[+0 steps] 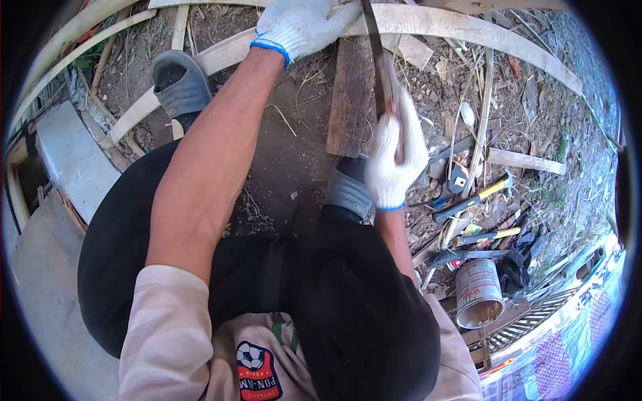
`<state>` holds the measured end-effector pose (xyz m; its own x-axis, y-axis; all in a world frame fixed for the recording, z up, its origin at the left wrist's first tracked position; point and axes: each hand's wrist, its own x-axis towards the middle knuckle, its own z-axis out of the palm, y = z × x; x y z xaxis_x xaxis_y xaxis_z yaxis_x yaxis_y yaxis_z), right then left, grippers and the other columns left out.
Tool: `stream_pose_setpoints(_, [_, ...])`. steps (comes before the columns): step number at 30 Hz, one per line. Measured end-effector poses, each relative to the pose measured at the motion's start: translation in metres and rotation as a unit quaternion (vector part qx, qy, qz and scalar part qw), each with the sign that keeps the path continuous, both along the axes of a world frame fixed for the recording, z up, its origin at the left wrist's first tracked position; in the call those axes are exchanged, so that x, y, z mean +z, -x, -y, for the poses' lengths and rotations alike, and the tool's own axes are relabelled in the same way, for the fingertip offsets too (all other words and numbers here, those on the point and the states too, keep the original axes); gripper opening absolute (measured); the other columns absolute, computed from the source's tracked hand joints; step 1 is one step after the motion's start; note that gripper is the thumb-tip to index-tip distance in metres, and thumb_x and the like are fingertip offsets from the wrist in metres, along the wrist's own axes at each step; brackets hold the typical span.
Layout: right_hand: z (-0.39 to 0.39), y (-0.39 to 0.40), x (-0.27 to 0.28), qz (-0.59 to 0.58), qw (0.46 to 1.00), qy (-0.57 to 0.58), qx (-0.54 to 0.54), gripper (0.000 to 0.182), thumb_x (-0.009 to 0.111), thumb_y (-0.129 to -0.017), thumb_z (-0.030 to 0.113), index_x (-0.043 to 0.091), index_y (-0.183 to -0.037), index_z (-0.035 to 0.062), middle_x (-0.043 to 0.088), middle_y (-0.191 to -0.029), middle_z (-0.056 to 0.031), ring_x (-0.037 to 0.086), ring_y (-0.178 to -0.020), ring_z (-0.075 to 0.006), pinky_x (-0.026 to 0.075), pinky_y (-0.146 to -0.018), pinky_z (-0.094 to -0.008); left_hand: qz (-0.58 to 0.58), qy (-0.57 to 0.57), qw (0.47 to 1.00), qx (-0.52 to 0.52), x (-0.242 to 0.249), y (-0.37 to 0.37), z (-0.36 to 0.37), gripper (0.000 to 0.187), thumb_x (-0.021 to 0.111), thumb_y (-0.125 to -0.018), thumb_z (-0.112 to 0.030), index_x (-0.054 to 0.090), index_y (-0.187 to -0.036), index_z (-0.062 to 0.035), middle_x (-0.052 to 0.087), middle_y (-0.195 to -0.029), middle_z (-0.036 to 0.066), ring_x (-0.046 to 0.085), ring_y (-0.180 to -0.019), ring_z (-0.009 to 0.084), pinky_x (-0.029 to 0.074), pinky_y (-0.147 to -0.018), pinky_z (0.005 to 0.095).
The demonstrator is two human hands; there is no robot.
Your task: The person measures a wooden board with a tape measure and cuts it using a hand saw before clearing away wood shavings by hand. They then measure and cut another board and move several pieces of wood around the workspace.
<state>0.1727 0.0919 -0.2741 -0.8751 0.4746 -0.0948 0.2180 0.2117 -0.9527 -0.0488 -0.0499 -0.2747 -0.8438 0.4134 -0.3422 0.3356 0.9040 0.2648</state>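
My left hand (301, 30), in a white knitted glove with a blue cuff, is closed over a long pale wooden strip (455, 25) at the top of the view. In my right hand (394, 154), gloved the same way, is the handle of a tool with a long dark blade (373, 50). The blade points away from me and crosses the strip just right of my left fingers; blur hides its exact kind. Under the crossing lies a weathered brown board (351, 100), reaching back to my grey clog (349, 187).
Right of my leg lie a yellow-and-black hammer (471, 198), a tape measure (458, 179), another yellow-handled tool (487, 236) and a dirty white bucket (479, 294) on its side. A pale slat (526, 161) and scraps litter the soil. My other clog (177, 83) stands left.
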Motion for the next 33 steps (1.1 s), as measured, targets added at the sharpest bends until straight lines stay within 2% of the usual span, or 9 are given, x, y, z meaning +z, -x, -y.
stream_pose_setpoints(4, [0.005,-0.066,-0.007,-0.097,0.993,0.051,-0.038,0.042,0.064,-0.101,0.006,0.064,-0.14,-0.0081,0.076,-0.125,-0.0223,0.076,-0.112,-0.0266,0.056,-0.099,-0.0369,-0.022,-0.066,0.998,0.012,0.011,0.0,-0.001,0.064,0.04,-0.107,-0.053,0.077,-0.095,-0.0035,0.075,-0.09,0.027,0.073,-0.086,0.0453,0.055,-0.079,0.0567])
stream_pose_setpoints(5, [-0.001,-0.086,-0.015,0.004,0.999,0.011,-0.036,0.041,0.063,-0.102,0.007,0.065,-0.14,-0.0082,0.076,-0.126,-0.0217,0.075,-0.112,-0.0254,0.055,-0.1,-0.037,-0.032,-0.039,0.999,0.018,0.0,0.002,-0.001,0.064,0.039,-0.107,-0.054,0.078,-0.095,-0.004,0.075,-0.089,0.026,0.073,-0.085,0.0454,0.055,-0.078,0.0562])
stream_pose_setpoints(11, [0.003,0.032,0.006,-0.031,0.999,-0.033,0.014,0.041,0.065,-0.101,0.008,0.066,-0.141,-0.0037,0.079,-0.111,-0.023,0.074,-0.101,-0.0164,0.056,-0.089,-0.0317,0.023,0.015,0.999,0.017,0.004,-0.002,-0.004,0.066,0.039,-0.108,-0.055,0.077,-0.093,-0.0035,0.074,-0.087,0.025,0.073,-0.082,0.0446,0.056,-0.076,0.0548])
stream_pose_setpoints(18, [-0.001,-0.074,-0.001,0.015,0.999,0.04,-0.027,0.042,0.064,-0.102,0.006,0.064,-0.141,-0.0084,0.076,-0.126,-0.0217,0.073,-0.115,-0.0235,0.055,-0.102,-0.0367,-0.063,-0.047,0.997,0.007,-0.009,0.0,0.001,0.063,0.038,-0.11,-0.051,0.076,-0.093,-0.0025,0.075,-0.088,0.025,0.073,-0.085,0.0446,0.055,-0.078,0.056])
stream_pose_setpoints(21, [-0.004,-0.02,-0.005,-0.035,0.994,-0.099,0.018,0.04,0.066,-0.101,0.008,0.066,-0.139,-0.0059,0.077,-0.121,-0.0226,0.074,-0.109,-0.0209,0.056,-0.097,-0.0348,-0.022,-0.029,0.999,0.036,-0.002,-0.002,-0.006,0.062,0.037,-0.111,-0.048,0.076,-0.093,-0.0023,0.074,-0.089,0.025,0.073,-0.085,0.0444,0.056,-0.077,0.055])
stream_pose_setpoints(23, [-0.002,0.022,0.006,-0.009,1.0,-0.024,0.016,0.04,0.066,-0.1,0.007,0.066,-0.139,-0.0044,0.077,-0.119,-0.0239,0.076,-0.109,-0.0243,0.057,-0.094,-0.0353,-0.08,-0.058,0.995,0.0,-0.017,0.0,0.002,0.06,0.044,-0.109,-0.046,0.072,-0.084,-0.0003,0.072,-0.077,0.023,0.072,-0.071,0.0407,0.055,-0.066,0.053])
stream_pose_setpoints(26, [-0.001,0.003,0.002,-0.042,0.997,-0.065,0.028,0.042,0.066,-0.1,0.008,0.065,-0.141,-0.005,0.077,-0.122,-0.0239,0.076,-0.112,-0.0264,0.056,-0.097,-0.0367,-0.057,-0.046,0.997,0.013,-0.023,-0.002,0.01,0.072,0.027,-0.109,-0.061,0.078,-0.112,-0.0089,0.076,-0.109,0.025,0.071,-0.102,0.0469,0.054,-0.091,0.0571])
stream_pose_setpoints(29, [-0.003,-0.078,-0.008,0.023,1.0,-0.014,-0.008,0.044,0.063,-0.1,0.005,0.063,-0.142,-0.0077,0.075,-0.129,-0.0241,0.073,-0.12,-0.0283,0.053,-0.106,-0.0386,-0.067,-0.034,0.997,0.033,-0.022,-0.004,0.006,0.072,0.025,-0.11,-0.057,0.078,-0.112,-0.0096,0.075,-0.109,0.025,0.071,-0.102,0.0468,0.054,-0.092,0.058])
stream_pose_setpoints(33, [0.007,-0.042,-0.007,0.013,0.999,-0.011,-0.036,0.044,0.064,-0.1,0.007,0.063,-0.143,-0.0059,0.076,-0.126,-0.0211,0.073,-0.115,-0.0219,0.054,-0.101,-0.0345,-0.031,0.004,0.999,0.031,-0.014,-0.004,0.003,0.07,0.024,-0.111,-0.056,0.076,-0.114,-0.0098,0.075,-0.112,0.025,0.071,-0.103,0.047,0.054,-0.094,0.058])
